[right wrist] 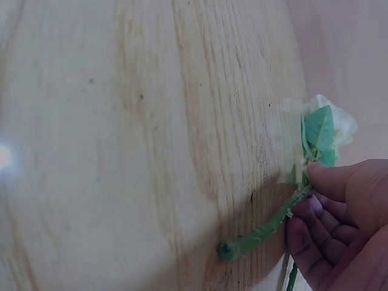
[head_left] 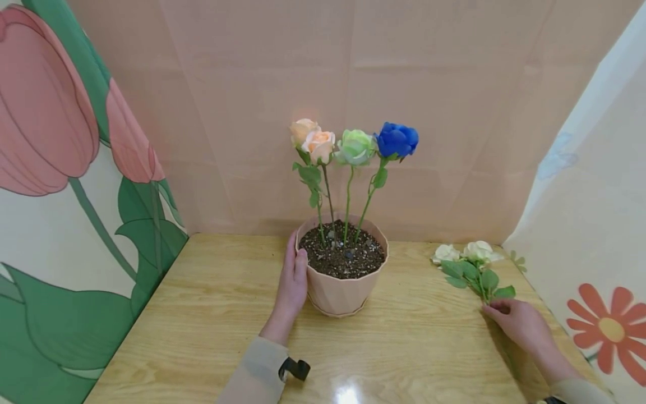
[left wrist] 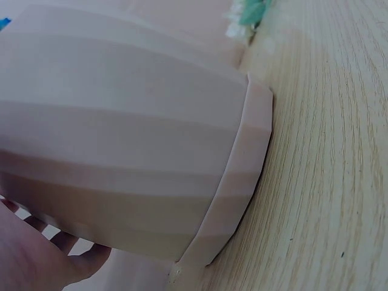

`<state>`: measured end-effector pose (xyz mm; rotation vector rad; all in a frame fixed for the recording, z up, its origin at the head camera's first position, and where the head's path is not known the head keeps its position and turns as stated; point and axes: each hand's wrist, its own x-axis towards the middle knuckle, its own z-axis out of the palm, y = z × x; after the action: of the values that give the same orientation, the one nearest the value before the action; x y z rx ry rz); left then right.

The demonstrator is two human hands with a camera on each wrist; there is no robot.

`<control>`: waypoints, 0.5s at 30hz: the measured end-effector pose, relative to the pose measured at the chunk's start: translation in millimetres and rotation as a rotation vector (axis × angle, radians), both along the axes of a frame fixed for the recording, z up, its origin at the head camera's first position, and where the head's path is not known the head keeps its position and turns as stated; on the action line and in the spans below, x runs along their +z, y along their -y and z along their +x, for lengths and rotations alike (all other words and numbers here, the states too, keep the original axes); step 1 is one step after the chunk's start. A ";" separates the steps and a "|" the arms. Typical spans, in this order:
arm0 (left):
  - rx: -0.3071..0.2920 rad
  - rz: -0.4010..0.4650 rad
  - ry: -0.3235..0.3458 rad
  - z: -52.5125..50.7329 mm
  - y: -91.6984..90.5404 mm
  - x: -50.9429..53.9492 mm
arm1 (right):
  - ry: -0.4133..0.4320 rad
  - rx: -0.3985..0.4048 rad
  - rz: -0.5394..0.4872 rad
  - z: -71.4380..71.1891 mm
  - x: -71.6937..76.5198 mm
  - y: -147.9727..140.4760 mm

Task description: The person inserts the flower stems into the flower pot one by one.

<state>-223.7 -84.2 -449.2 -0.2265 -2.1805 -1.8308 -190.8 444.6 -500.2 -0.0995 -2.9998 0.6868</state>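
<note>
A pink faceted flowerpot (head_left: 338, 292) full of dark soil stands upright on the table. Rising from the soil are two peach roses (head_left: 319, 146), a green rose (head_left: 355, 147) and a blue rose (head_left: 397, 140). My left hand (head_left: 294, 280) rests against the pot's left side, thumb near the rim; in the left wrist view its fingers (left wrist: 85, 257) touch the wall. At the right, two white roses (head_left: 478, 252) with green leaves lie on the table. My right hand (head_left: 522, 324) pinches a white rose's stem (right wrist: 267, 229) between thumb and fingers, its cut end sticking out.
The wooden table (head_left: 202, 314) meets a pink cloth backdrop (head_left: 242, 112) just behind the pot. Flower-printed panels (head_left: 610, 331) border it on the left and right. A black strap (head_left: 295, 368) is on the left sleeve.
</note>
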 end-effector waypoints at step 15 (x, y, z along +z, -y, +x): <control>-0.017 0.017 -0.020 0.0 0.9 -1.3 | 0.041 -0.011 -0.021 4.0 9.0 2.9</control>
<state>-223.7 -85.1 -450.5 -0.2589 -2.1551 -1.8478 -186.8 441.7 -491.1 -0.1322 -3.0296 0.7243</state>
